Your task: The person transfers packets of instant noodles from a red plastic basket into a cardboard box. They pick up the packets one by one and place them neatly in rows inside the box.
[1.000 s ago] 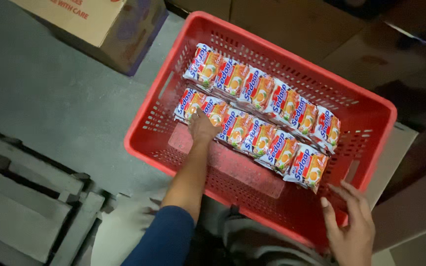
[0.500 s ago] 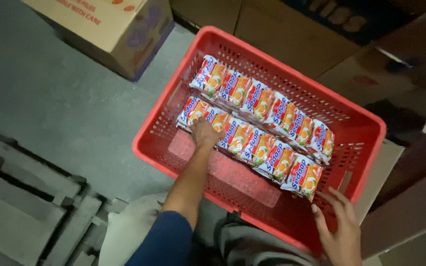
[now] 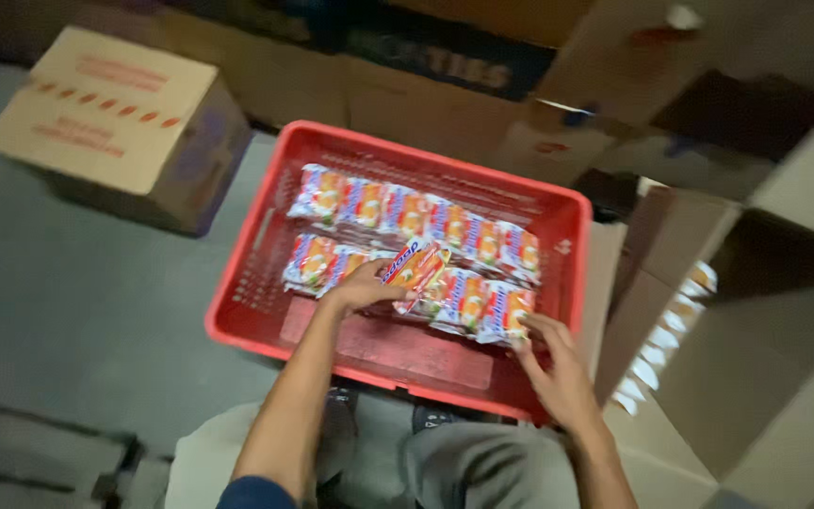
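Lifting snack packet [image 3: 415, 269], left hand [image 3: 362, 287]

An orange-and-white snack packet [image 3: 415, 269] tilts up above two packet rows [image 3: 407, 247] in the red crate [image 3: 407, 353].

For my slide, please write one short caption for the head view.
Left hand lifts a snack packet from rows in a red crate; right hand rests at the row's end.

Motion blur softens the snack packets [image 3: 416, 240] inside the red crate [image 3: 247, 273]; right of it, the open cardboard box [image 3: 765, 311] runs off-frame.
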